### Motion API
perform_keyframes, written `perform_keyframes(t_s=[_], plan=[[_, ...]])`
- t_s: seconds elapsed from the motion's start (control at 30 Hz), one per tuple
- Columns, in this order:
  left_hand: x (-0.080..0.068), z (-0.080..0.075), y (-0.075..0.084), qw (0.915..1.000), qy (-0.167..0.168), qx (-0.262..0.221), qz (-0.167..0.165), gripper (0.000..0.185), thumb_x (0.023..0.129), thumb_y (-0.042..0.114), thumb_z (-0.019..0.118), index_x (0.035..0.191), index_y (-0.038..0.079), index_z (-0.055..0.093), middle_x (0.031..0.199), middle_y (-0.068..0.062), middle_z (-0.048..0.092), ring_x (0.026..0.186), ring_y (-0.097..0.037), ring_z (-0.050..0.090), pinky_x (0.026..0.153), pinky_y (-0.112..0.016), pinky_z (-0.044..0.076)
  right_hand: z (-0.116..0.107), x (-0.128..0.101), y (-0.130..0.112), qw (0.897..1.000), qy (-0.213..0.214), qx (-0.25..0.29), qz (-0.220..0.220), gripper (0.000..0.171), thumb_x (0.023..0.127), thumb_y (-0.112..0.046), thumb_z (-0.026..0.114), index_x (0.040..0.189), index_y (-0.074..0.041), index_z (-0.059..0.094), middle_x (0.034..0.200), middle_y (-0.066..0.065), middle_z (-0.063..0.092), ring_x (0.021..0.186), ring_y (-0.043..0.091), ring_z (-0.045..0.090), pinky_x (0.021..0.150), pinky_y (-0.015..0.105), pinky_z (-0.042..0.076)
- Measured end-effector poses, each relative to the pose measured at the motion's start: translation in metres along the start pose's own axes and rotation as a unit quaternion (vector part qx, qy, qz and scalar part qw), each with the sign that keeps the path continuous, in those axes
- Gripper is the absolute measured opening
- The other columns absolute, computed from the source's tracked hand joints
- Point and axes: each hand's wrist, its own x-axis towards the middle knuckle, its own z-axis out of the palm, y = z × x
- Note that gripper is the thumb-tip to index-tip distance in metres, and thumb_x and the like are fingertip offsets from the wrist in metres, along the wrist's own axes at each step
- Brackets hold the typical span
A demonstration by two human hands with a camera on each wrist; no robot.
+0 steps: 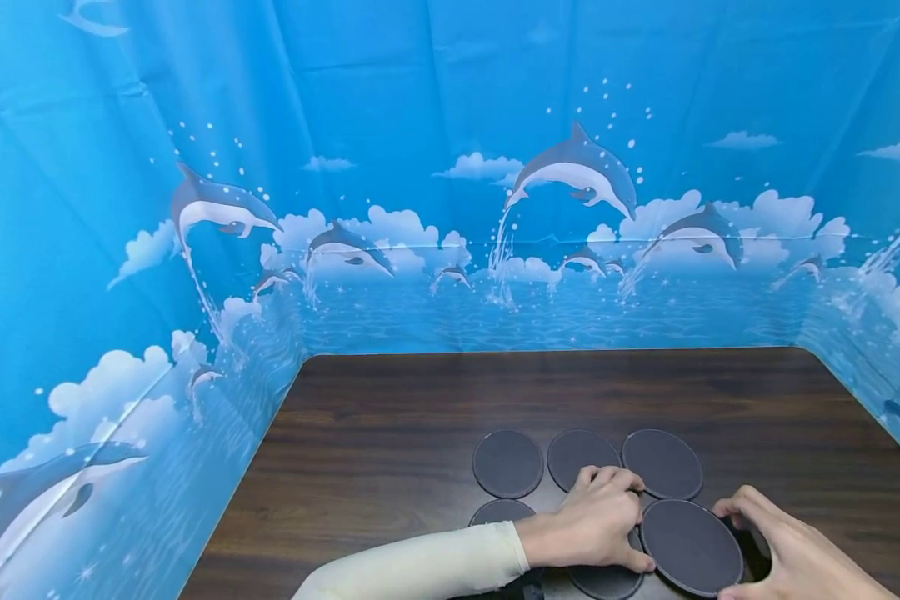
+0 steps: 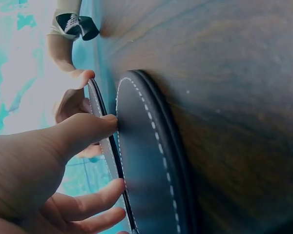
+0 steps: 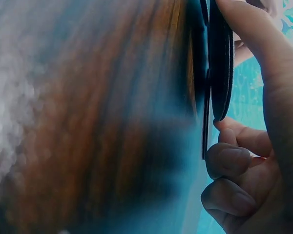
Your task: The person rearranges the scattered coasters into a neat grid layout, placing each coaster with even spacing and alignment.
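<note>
A round dark coaster (image 1: 692, 546) with a stitched rim is held between both hands, slightly above the table. My right hand (image 1: 798, 550) grips its right edge between thumb and fingers. At its left edge, the thumb and fingers of my left hand (image 1: 596, 521) touch the rim. In the left wrist view, the left thumb (image 2: 105, 124) lies on the rim of this coaster (image 2: 105, 139), beside another coaster (image 2: 146, 156) with white stitching. Beneath the left hand, a further coaster (image 1: 606, 582) is partly covered. The right wrist view shows the held coaster (image 3: 220, 73) edge-on.
Behind the hands, three coasters lie in a row: left (image 1: 507, 464), middle (image 1: 581, 457) and right (image 1: 662, 464). Another coaster (image 1: 501, 510) is partly hidden by the left forearm. The dark wooden table (image 1: 390, 417) borders a blue dolphin-print curtain (image 1: 420, 150).
</note>
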Motion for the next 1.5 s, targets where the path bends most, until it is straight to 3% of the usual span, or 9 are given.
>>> perform_keyframes(t_s=[0.27,0.47,0.77,1.0,1.13,1.3,1.37,1.5], plan=[[0.004,-0.001,0.006,0.9993,-0.017,0.033,-0.006,0.034,0.079,0.069,0.075,0.073,0.036,0.071,0.135,0.015,0.048,0.126,-0.009,0.038,0.101,-0.033,0.031,-0.002,-0.002,0.0,0.997,-0.058,0.015,0.052,0.06,0.085,-0.035,0.085,0.131,-0.01,0.053,0.115,-0.002,0.045,0.096,0.001,0.051,0.068,0.042,0.051],[0.005,-0.002,0.009,0.9982,-0.022,0.056,-0.006,0.041,0.078,0.068,0.075,0.063,0.031,0.067,0.134,0.011,0.048,0.123,-0.011,0.039,0.099,-0.034,0.033,-0.001,0.0,0.0,0.994,-0.08,0.042,0.07,0.063,0.086,-0.037,0.084,0.131,-0.007,0.052,0.116,0.004,0.046,0.096,0.008,0.055,0.07,0.05,0.05],[0.006,-0.001,0.011,0.9976,-0.009,0.068,-0.013,0.045,0.078,0.069,0.076,0.057,0.031,0.064,0.133,0.01,0.049,0.125,-0.013,0.038,0.1,-0.036,0.033,-0.004,0.004,0.0,0.987,-0.11,0.061,0.098,0.066,0.089,-0.037,0.081,0.135,-0.002,0.048,0.12,0.011,0.046,0.094,0.013,0.057,0.07,0.052,0.051],[0.003,0.001,0.013,0.997,-0.005,0.076,-0.012,0.046,0.077,0.07,0.075,0.055,0.032,0.062,0.131,0.011,0.05,0.123,-0.013,0.039,0.099,-0.036,0.033,-0.002,0.006,-0.002,0.989,-0.112,0.051,0.087,0.065,0.089,-0.037,0.081,0.134,-0.001,0.05,0.122,0.011,0.046,0.09,0.009,0.059,0.069,0.047,0.051],[0.001,0.001,0.014,0.9965,-0.005,0.082,-0.013,0.045,0.077,0.071,0.075,0.058,0.031,0.064,0.13,0.011,0.05,0.123,-0.013,0.04,0.1,-0.037,0.034,-0.003,0.008,-0.003,0.985,-0.128,0.066,0.099,0.066,0.091,-0.037,0.079,0.135,0.001,0.049,0.123,0.014,0.048,0.089,0.013,0.06,0.069,0.05,0.051],[-0.001,0.001,0.014,0.9963,-0.003,0.086,-0.006,0.041,0.08,0.069,0.073,0.069,0.03,0.07,0.13,0.009,0.051,0.123,-0.013,0.041,0.102,-0.038,0.035,-0.006,0.01,-0.002,0.98,-0.143,0.084,0.114,0.069,0.092,-0.035,0.078,0.137,0.005,0.045,0.124,0.019,0.05,0.093,0.029,0.06,0.071,0.057,0.05],[-0.001,0.0,0.013,0.9969,-0.01,0.077,-0.006,0.041,0.082,0.069,0.072,0.076,0.028,0.071,0.131,0.009,0.051,0.124,-0.013,0.041,0.102,-0.037,0.035,-0.006,0.01,-0.001,0.98,-0.143,0.087,0.11,0.069,0.092,-0.034,0.079,0.138,0.005,0.044,0.124,0.018,0.051,0.095,0.027,0.059,0.072,0.057,0.05],[-0.003,-0.001,0.011,0.9978,-0.033,0.056,-0.015,0.047,0.084,0.072,0.069,0.094,0.026,0.073,0.137,0.009,0.048,0.128,-0.012,0.039,0.103,-0.036,0.034,-0.009,0.011,0.0,0.987,-0.122,0.067,0.081,0.068,0.091,-0.032,0.08,0.137,0.004,0.045,0.123,0.015,0.051,0.091,0.009,0.054,0.069,0.049,0.049]])
